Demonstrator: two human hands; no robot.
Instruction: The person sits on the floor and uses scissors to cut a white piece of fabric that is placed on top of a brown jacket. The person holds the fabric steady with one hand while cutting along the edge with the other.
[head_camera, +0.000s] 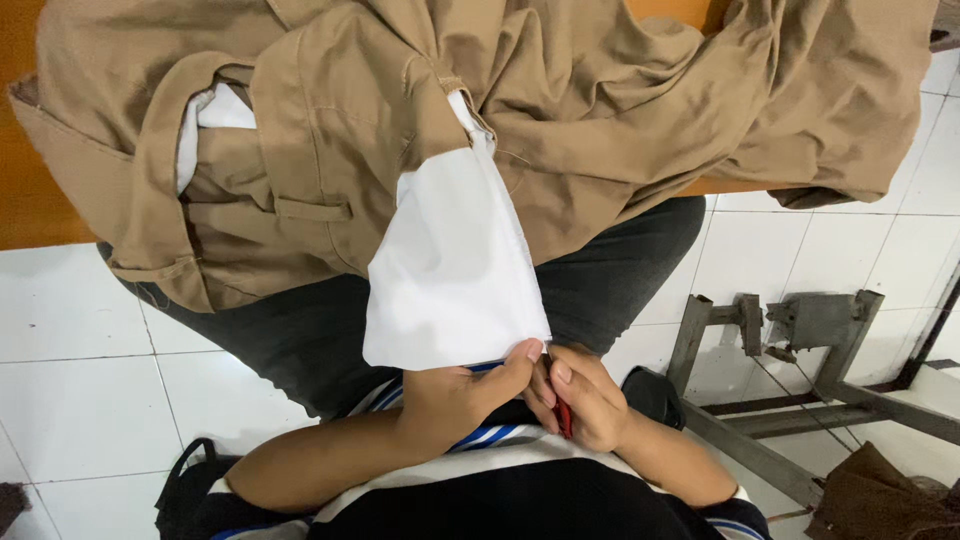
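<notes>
White pocket lining (455, 270) hangs from the tan trousers (560, 90), its long axis running from the far waistband down to the near hem. Left hand (465, 395) pinches that near edge, fingers closed on the cloth. Right hand (590, 400) sits just beside, curled around a small red tool (565, 418). Risk as I see it: the tool nicking the lining or a fingertip, they're that close.

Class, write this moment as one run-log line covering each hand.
left hand: pinches white pocket lining | right hand: grips small red tool | khaki trousers: on wooden table
</notes>
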